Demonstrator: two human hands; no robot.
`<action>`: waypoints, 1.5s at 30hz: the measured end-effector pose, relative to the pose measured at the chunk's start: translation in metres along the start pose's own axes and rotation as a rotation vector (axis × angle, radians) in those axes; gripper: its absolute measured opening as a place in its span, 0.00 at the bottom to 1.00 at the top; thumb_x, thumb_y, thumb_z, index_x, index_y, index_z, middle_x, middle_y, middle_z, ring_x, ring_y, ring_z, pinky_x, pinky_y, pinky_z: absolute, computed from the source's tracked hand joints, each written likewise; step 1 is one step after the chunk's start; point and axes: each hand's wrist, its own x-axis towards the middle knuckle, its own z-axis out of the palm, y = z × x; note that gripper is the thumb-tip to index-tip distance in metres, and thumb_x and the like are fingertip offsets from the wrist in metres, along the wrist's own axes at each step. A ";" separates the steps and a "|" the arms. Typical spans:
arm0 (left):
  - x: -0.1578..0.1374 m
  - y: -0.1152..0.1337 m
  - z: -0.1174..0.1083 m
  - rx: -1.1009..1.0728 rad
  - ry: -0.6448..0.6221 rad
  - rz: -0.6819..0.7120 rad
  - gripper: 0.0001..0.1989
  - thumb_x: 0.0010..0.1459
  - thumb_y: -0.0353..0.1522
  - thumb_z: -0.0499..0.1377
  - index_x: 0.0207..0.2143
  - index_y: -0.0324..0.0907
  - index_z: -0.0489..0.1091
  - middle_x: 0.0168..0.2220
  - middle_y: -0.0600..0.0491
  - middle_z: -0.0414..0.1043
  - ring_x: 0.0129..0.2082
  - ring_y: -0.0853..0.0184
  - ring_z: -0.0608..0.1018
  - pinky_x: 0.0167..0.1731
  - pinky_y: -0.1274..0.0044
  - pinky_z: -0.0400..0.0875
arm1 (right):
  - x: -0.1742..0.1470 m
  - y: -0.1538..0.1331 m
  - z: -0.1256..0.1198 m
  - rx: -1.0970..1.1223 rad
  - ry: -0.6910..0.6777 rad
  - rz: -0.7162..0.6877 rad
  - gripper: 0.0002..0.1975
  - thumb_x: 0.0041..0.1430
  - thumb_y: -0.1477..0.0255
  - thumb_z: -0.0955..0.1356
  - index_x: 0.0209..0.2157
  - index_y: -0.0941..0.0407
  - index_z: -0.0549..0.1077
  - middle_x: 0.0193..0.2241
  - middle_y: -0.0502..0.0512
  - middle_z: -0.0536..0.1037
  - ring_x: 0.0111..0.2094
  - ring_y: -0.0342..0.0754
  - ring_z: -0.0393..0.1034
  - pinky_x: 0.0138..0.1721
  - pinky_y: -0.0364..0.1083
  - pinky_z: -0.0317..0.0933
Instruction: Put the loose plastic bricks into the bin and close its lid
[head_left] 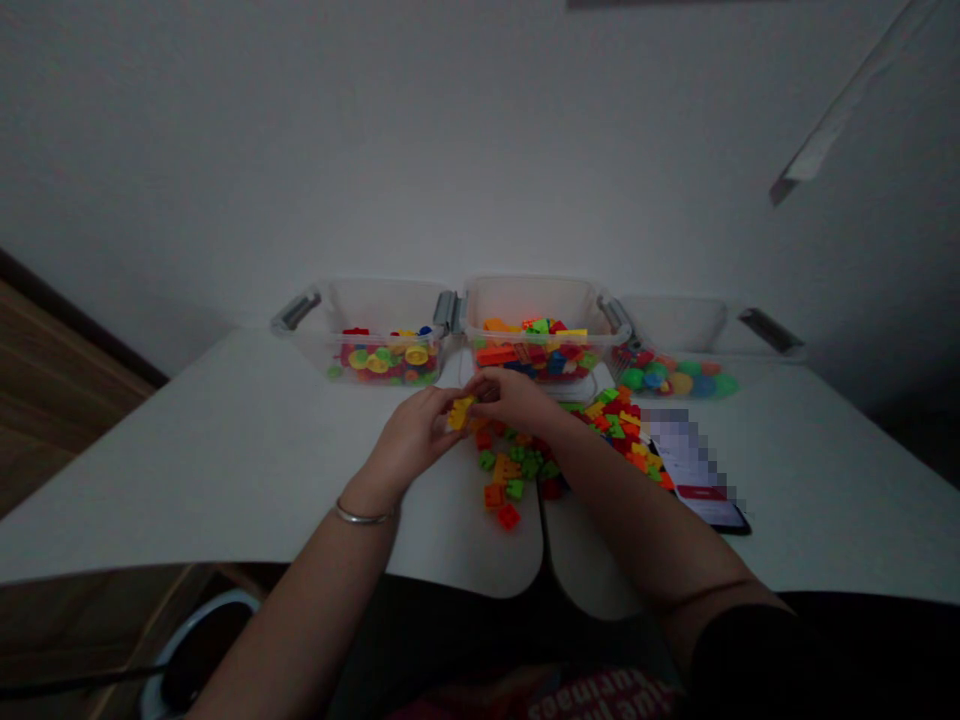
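Just in front of the middle bin, my left hand [416,428] is closed with a yellow toy building brick [460,412] between thumb and fingers. My right hand [510,400] meets it from the other side, its fingertips pinched on the brick's upper right edge. Below and beyond my right hand lies a loose pile of toy building bricks [507,468] in green, orange, red and yellow. My right forearm hides part of the pile. An orange-red brick [508,516] lies nearest to me, at the pile's front end.
Three clear plastic bins stand along the wall: a left bin [375,300] with round pieces, a middle bin [540,295] with bricks, a right bin [675,320] with coloured balls. A phone [701,480] lies right of the pile. A gap splits the white table [247,480].
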 end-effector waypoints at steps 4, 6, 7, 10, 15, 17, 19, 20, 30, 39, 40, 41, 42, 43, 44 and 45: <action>0.000 0.001 0.000 0.003 0.033 -0.025 0.20 0.56 0.35 0.65 0.51 0.44 0.70 0.45 0.49 0.76 0.44 0.59 0.78 0.47 0.68 0.72 | 0.001 -0.002 0.000 0.046 0.019 0.026 0.10 0.52 0.80 0.72 0.36 0.57 0.73 0.35 0.53 0.81 0.36 0.44 0.77 0.40 0.45 0.71; 0.000 0.003 0.000 0.014 0.049 -0.032 0.21 0.55 0.34 0.66 0.51 0.44 0.69 0.44 0.50 0.76 0.44 0.59 0.77 0.47 0.68 0.72 | 0.001 -0.002 0.000 0.059 0.040 0.047 0.10 0.51 0.80 0.72 0.36 0.57 0.73 0.35 0.53 0.81 0.36 0.45 0.77 0.39 0.45 0.71; -0.001 0.003 0.000 0.016 0.061 -0.036 0.21 0.55 0.34 0.66 0.51 0.44 0.69 0.44 0.50 0.76 0.43 0.59 0.77 0.47 0.68 0.72 | 0.001 -0.003 0.001 0.065 0.049 0.056 0.10 0.51 0.80 0.73 0.36 0.57 0.73 0.35 0.53 0.81 0.36 0.44 0.77 0.39 0.45 0.71; -0.001 0.003 0.000 0.005 0.106 -0.053 0.22 0.53 0.33 0.68 0.50 0.43 0.69 0.43 0.50 0.75 0.43 0.60 0.77 0.46 0.68 0.72 | 0.000 -0.005 0.000 0.087 0.066 0.067 0.11 0.51 0.81 0.72 0.36 0.56 0.72 0.34 0.53 0.81 0.35 0.44 0.77 0.38 0.44 0.71; -0.001 0.003 0.000 -0.012 0.123 -0.109 0.23 0.53 0.34 0.68 0.49 0.43 0.68 0.41 0.51 0.75 0.42 0.61 0.77 0.45 0.69 0.72 | -0.006 -0.016 -0.008 0.034 0.083 -0.009 0.11 0.52 0.80 0.71 0.38 0.56 0.73 0.34 0.53 0.80 0.35 0.44 0.76 0.37 0.44 0.71; -0.001 0.004 -0.001 -0.015 0.128 -0.127 0.23 0.53 0.35 0.68 0.50 0.43 0.68 0.41 0.51 0.75 0.41 0.61 0.77 0.44 0.69 0.72 | -0.010 -0.025 -0.017 -0.026 0.150 -0.065 0.11 0.53 0.77 0.71 0.40 0.57 0.74 0.34 0.53 0.80 0.34 0.44 0.75 0.35 0.44 0.69; -0.001 0.005 -0.001 -0.022 0.132 -0.135 0.23 0.53 0.36 0.68 0.50 0.43 0.68 0.41 0.51 0.75 0.41 0.61 0.77 0.44 0.69 0.72 | -0.015 -0.034 -0.028 -0.099 0.254 -0.120 0.12 0.53 0.74 0.71 0.41 0.56 0.74 0.34 0.52 0.79 0.32 0.43 0.73 0.35 0.44 0.68; -0.001 0.004 0.000 -0.023 0.134 -0.135 0.23 0.52 0.36 0.69 0.50 0.43 0.68 0.41 0.51 0.75 0.41 0.61 0.77 0.44 0.69 0.72 | -0.018 -0.038 -0.035 -0.128 0.305 -0.144 0.13 0.54 0.73 0.70 0.43 0.56 0.74 0.34 0.51 0.79 0.31 0.43 0.72 0.34 0.44 0.68; -0.003 -0.008 0.003 0.039 0.171 -0.051 0.25 0.49 0.36 0.72 0.49 0.43 0.69 0.40 0.51 0.76 0.41 0.59 0.78 0.43 0.68 0.72 | -0.029 -0.022 -0.102 -0.488 0.876 -0.141 0.12 0.57 0.66 0.67 0.42 0.54 0.75 0.37 0.55 0.80 0.35 0.50 0.73 0.41 0.52 0.66; -0.002 -0.011 0.005 0.064 0.185 0.025 0.23 0.50 0.37 0.71 0.47 0.42 0.70 0.42 0.49 0.76 0.43 0.58 0.77 0.44 0.66 0.72 | -0.027 -0.006 -0.106 -0.807 0.843 0.185 0.10 0.60 0.68 0.64 0.37 0.56 0.76 0.34 0.60 0.81 0.40 0.57 0.73 0.50 0.59 0.60; -0.002 -0.011 0.006 0.066 0.186 0.035 0.23 0.50 0.37 0.71 0.47 0.42 0.70 0.42 0.50 0.76 0.43 0.58 0.77 0.45 0.66 0.72 | -0.027 -0.005 -0.106 -0.830 0.841 0.189 0.11 0.60 0.68 0.64 0.37 0.56 0.76 0.34 0.60 0.81 0.40 0.57 0.73 0.50 0.59 0.60; -0.002 -0.012 0.006 0.068 0.186 0.044 0.23 0.50 0.37 0.71 0.47 0.42 0.70 0.42 0.50 0.76 0.43 0.57 0.77 0.45 0.66 0.72 | -0.026 -0.005 -0.105 -0.850 0.842 0.188 0.11 0.61 0.68 0.63 0.36 0.56 0.76 0.33 0.60 0.80 0.40 0.58 0.73 0.51 0.59 0.59; -0.001 -0.012 0.006 0.072 0.185 0.053 0.23 0.50 0.37 0.71 0.47 0.42 0.70 0.42 0.49 0.76 0.43 0.57 0.77 0.45 0.66 0.72 | -0.026 -0.005 -0.104 -0.863 0.844 0.184 0.12 0.61 0.68 0.63 0.36 0.56 0.76 0.33 0.61 0.80 0.40 0.58 0.73 0.51 0.59 0.59; -0.001 -0.013 0.006 0.077 0.186 0.063 0.23 0.50 0.37 0.72 0.46 0.41 0.70 0.41 0.49 0.76 0.42 0.57 0.77 0.45 0.65 0.72 | -0.025 -0.005 -0.104 -0.869 0.848 0.182 0.12 0.61 0.68 0.63 0.36 0.56 0.76 0.33 0.61 0.80 0.40 0.58 0.73 0.52 0.59 0.58; -0.001 -0.013 0.006 0.085 0.187 0.072 0.23 0.50 0.37 0.72 0.46 0.41 0.70 0.41 0.49 0.76 0.43 0.57 0.77 0.45 0.65 0.72 | -0.025 -0.005 -0.104 -0.868 0.851 0.183 0.12 0.61 0.67 0.62 0.36 0.56 0.76 0.33 0.61 0.80 0.40 0.58 0.73 0.51 0.59 0.58; -0.001 -0.013 0.006 0.094 0.189 0.081 0.23 0.49 0.38 0.72 0.46 0.41 0.71 0.41 0.49 0.76 0.43 0.57 0.76 0.45 0.65 0.72 | -0.025 -0.005 -0.103 -0.863 0.854 0.187 0.12 0.61 0.67 0.62 0.36 0.56 0.76 0.33 0.61 0.80 0.40 0.58 0.73 0.51 0.59 0.59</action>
